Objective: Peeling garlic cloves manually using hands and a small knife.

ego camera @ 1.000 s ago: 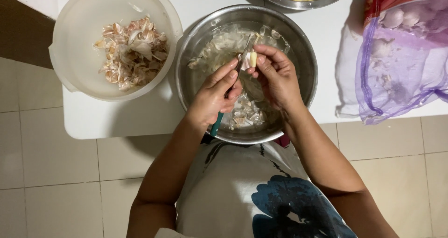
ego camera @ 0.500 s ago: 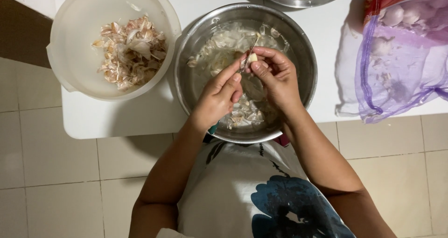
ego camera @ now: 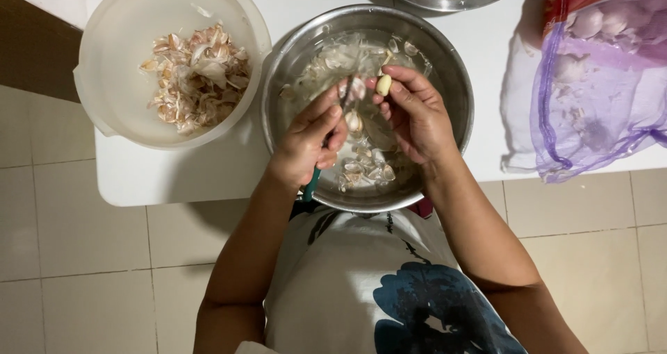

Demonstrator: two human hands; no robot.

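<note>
My left hand point(ego camera: 306, 144) grips a small knife with a teal handle point(ego camera: 310, 183); its blade points up over the steel bowl point(ego camera: 453, 83). My right hand point(ego camera: 415, 115) pinches a pale peeled garlic clove point(ego camera: 383, 84) between thumb and fingertips, just right of the blade tip. Both hands hover above the steel bowl, which holds garlic skins and cloves in water. A piece of skin point(ego camera: 356, 121) hangs between the hands.
A white plastic bowl point(ego camera: 114, 111) with dry garlic peels point(ego camera: 196, 77) sits at left on the white table point(ego camera: 174, 177). A second steel bowl point(ego camera: 445, 5) of peeled cloves is at the top. A purple mesh bag of garlic bulbs point(ego camera: 597, 76) lies at right. Tiled floor lies below.
My left hand has drawn down and left, pulling the knife away from the clove. The clove now sits bare in my right fingers and a piece of skin drops between the hands.
</note>
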